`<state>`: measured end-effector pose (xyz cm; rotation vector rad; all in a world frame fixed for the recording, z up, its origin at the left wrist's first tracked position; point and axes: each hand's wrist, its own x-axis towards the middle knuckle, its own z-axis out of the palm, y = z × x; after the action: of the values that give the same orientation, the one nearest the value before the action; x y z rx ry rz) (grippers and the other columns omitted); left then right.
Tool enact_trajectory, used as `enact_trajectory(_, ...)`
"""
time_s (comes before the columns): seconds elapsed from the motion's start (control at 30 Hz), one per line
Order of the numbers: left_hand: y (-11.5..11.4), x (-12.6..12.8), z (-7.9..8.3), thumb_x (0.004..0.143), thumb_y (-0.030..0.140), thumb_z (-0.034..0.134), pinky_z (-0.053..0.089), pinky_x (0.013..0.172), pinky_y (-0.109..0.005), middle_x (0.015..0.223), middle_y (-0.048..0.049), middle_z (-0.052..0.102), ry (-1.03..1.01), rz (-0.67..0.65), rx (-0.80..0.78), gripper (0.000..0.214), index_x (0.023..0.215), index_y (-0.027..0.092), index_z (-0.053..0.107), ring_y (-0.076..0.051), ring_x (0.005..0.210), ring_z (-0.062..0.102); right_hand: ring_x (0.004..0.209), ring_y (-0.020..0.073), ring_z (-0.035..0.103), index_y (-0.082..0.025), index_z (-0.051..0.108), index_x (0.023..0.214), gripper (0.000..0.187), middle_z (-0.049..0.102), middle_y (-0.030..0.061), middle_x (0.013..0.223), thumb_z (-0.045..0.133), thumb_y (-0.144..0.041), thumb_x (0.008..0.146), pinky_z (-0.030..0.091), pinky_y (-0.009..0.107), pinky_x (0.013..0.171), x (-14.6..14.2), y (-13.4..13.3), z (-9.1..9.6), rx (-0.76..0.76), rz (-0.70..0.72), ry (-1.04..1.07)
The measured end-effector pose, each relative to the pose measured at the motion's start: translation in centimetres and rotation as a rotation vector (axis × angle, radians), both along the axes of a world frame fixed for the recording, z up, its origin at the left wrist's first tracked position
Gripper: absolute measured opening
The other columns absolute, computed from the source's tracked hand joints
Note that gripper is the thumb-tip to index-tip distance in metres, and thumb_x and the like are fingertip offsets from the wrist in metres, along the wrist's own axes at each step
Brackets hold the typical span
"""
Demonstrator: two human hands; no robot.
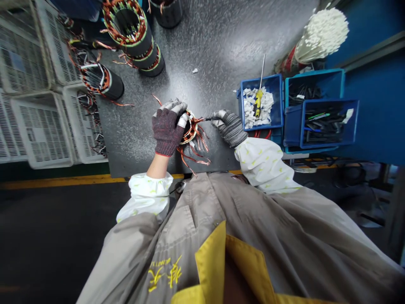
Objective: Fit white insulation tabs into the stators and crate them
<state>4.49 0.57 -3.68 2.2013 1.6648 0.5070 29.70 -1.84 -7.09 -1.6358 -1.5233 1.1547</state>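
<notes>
A motor stator point(191, 131) with copper windings stands at the front of the grey table, and loose copper wire ends point(200, 145) spread from its right and front sides. My left hand point(169, 126), in a dark knit glove with pale fingertips, is wrapped over the stator's left side. To the right of it, my right hand point(230, 126), in a grey striped glove, pinches a thin dark sleeve or lead point(207, 119) that joins a bunch of the copper wires. The fingertips partly hide what is pinched.
More stators point(126, 25) are stacked at the back left, with another stator point(101, 80) lying nearby. White crates point(44, 126) line the left. At right are a blue bin point(278, 101) of white scraps with a yellow-handled screwdriver point(258, 101), bins of dark sleeves point(329, 126) and a white tube bundle point(322, 36).
</notes>
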Motion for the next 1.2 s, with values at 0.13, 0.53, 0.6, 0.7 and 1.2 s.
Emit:
enact_trajectory(0.13,0.0,-0.1,-0.1,0.113,0.051,0.046,0.036,0.136,-0.051,0.159,-0.0077,0.068,-0.007,-0.007,-0.014,0.048,0.15,0.032,0.069,-0.029,0.158,0.053,0.11,0.0194,0.069,-0.02,0.077,0.099,0.013,0.081,0.0058,0.113,0.072,-0.008,0.099,0.053,0.035,0.113,-1.6,0.9,0.0,-0.06,0.064,-0.035)
enact_trajectory(0.53,-0.1,-0.8,0.3,0.113,0.054,0.044,0.038,0.135,-0.049,0.154,-0.0097,0.071,0.012,-0.029,0.037,0.05,0.145,0.027,0.072,-0.028,0.152,0.058,0.091,0.0234,0.078,-0.025,0.076,0.099,0.023,0.082,0.0054,0.098,0.084,-0.046,0.093,0.07,0.043,0.09,-0.3,0.2,-3.2,-0.097,-0.184,0.32)
enact_trajectory(0.6,-0.1,-0.8,0.4,0.113,0.054,0.045,0.039,0.135,-0.049,0.153,-0.0102,0.071,0.02,-0.031,0.033,0.049,0.145,0.027,0.071,-0.028,0.152,0.058,0.103,0.0264,0.079,-0.026,0.078,0.096,0.019,0.083,0.0063,0.101,0.087,-0.042,0.091,0.068,0.047,0.104,-0.1,0.7,-3.2,-0.036,-0.102,0.215)
enact_trajectory(0.7,-0.2,-0.8,0.7,0.114,0.051,0.044,0.04,0.133,-0.05,0.15,-0.0111,0.072,0.039,-0.037,0.045,0.047,0.144,0.026,0.071,-0.028,0.15,0.059,0.11,0.0273,0.079,-0.027,0.082,0.1,0.009,0.084,0.0053,0.108,0.085,-0.033,0.093,0.065,0.049,0.111,0.5,1.1,-3.0,0.017,-0.067,0.123)
enact_trajectory(1.2,-0.5,-0.8,2.0,0.115,0.041,0.047,0.046,0.131,-0.052,0.146,-0.0095,0.072,0.067,-0.061,0.069,0.039,0.143,0.028,0.07,-0.028,0.146,0.061,0.106,0.0259,0.077,-0.026,0.086,0.103,0.024,0.083,0.0064,0.113,0.069,-0.01,0.097,0.061,0.04,0.105,-1.9,3.7,-4.9,0.015,0.184,-0.033)
